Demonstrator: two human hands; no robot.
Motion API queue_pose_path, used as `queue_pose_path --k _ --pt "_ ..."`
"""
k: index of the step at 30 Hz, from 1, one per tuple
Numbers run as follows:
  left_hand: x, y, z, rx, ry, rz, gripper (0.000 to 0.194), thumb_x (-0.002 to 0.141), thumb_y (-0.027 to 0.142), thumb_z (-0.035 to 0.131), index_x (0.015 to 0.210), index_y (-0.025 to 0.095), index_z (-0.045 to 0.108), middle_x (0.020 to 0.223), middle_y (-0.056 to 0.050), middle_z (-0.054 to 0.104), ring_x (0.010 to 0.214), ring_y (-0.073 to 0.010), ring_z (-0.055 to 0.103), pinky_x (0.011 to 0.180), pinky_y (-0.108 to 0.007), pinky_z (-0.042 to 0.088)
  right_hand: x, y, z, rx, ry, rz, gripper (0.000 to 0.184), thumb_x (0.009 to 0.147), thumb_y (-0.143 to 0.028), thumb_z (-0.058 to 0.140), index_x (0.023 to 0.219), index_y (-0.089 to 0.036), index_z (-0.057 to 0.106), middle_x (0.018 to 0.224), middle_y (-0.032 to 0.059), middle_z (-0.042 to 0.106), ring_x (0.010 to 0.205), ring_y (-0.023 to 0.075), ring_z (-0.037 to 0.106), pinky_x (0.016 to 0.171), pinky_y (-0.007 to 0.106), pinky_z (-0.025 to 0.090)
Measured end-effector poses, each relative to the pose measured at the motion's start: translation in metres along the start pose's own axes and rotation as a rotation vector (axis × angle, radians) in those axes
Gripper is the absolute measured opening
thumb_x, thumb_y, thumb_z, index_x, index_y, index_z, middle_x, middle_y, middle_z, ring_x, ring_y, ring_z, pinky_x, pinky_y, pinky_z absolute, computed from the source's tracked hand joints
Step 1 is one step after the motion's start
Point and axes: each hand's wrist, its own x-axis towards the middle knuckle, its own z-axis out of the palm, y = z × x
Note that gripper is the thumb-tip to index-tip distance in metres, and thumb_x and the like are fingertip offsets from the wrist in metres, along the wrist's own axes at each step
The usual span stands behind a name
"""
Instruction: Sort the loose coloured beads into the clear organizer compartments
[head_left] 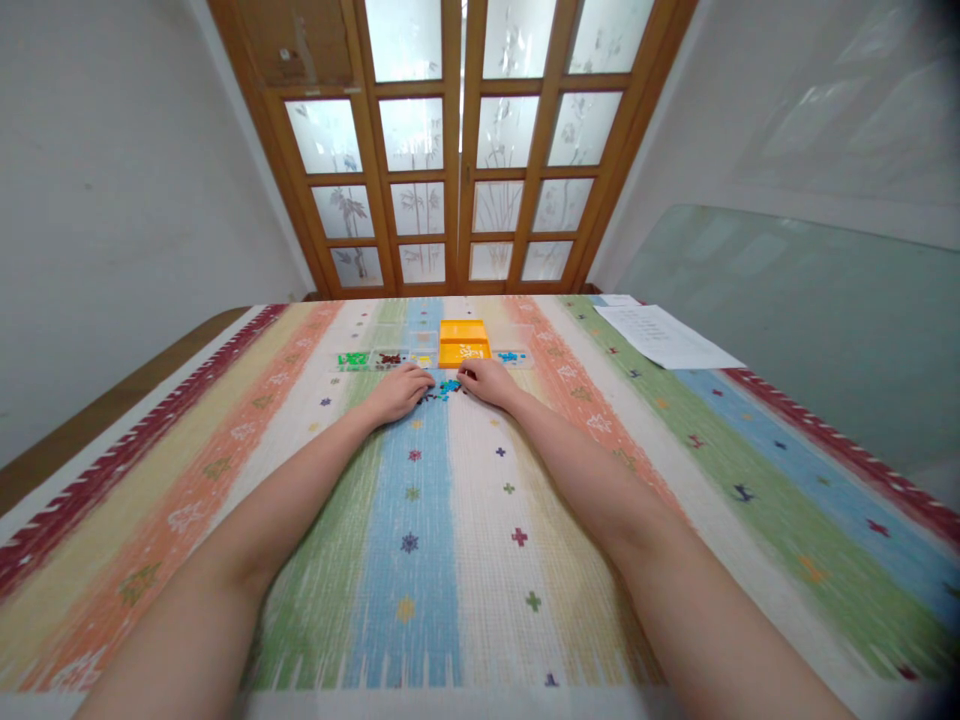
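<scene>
Both my arms stretch far out over a striped cloth (450, 520). My left hand (400, 389) and my right hand (487, 381) lie knuckles-up on either side of a small heap of mixed coloured beads (444, 388), fingertips curled down at its edges. Whether either hand pinches a bead is too small to tell. Just beyond the heap stands an orange tray (463, 342). Clear compartments beside it hold green beads (352, 358), dark red beads (389, 357), yellow beads (421, 360) and blue beads (510, 356).
A white printed sheet of paper (664, 335) lies at the far right of the cloth. A wooden door with frosted glass panes (457, 150) stands behind the table. A glass panel (810, 330) leans on the right wall.
</scene>
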Motion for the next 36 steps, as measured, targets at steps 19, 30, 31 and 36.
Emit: queue_pose_path --k 19,30,31,36 --pt "-0.004 -0.009 -0.003 -0.116 -0.037 0.021 0.041 0.108 0.033 0.039 0.125 0.022 0.075 0.135 -0.008 0.071 0.123 -0.0256 0.056 0.116 -0.047 0.040 0.002 -0.003 0.003 0.141 0.002 -0.305 0.023 0.097 -0.021 0.057 0.100 -0.022 0.080 0.105 0.0069 0.078 0.103 0.0235 0.066 0.099 0.039 0.048" --pt "-0.016 -0.050 -0.008 -0.106 0.505 -0.300 0.041 0.107 0.033 0.038 0.127 0.020 0.071 0.136 -0.011 0.068 0.130 -0.0259 0.059 0.117 -0.050 0.042 0.001 -0.010 -0.001 0.121 -0.005 -0.348 0.023 0.099 -0.025 0.058 0.098 -0.021 0.080 0.103 0.0071 0.077 0.101 0.0230 0.066 0.098 0.038 0.048" --pt "-0.019 -0.057 -0.010 -0.097 0.580 -0.366 0.041 0.107 0.033 0.037 0.126 0.020 0.071 0.135 -0.011 0.068 0.130 -0.0260 0.058 0.118 -0.049 0.042 0.001 -0.010 -0.001 0.121 -0.006 -0.346 0.022 0.099 -0.025 0.058 0.098 -0.021 0.080 0.103 0.0070 0.077 0.101 0.0230 0.066 0.098 0.038 0.047" --pt "-0.041 -0.093 -0.016 -0.096 0.824 -0.670 0.042 0.105 0.034 0.034 0.118 0.019 0.071 0.128 -0.013 0.070 0.127 -0.0260 0.061 0.117 -0.044 0.043 0.002 -0.012 -0.001 0.135 -0.034 -0.345 0.022 0.100 -0.025 0.059 0.098 -0.021 0.080 0.106 0.0071 0.078 0.103 0.0227 0.066 0.099 0.038 0.048"
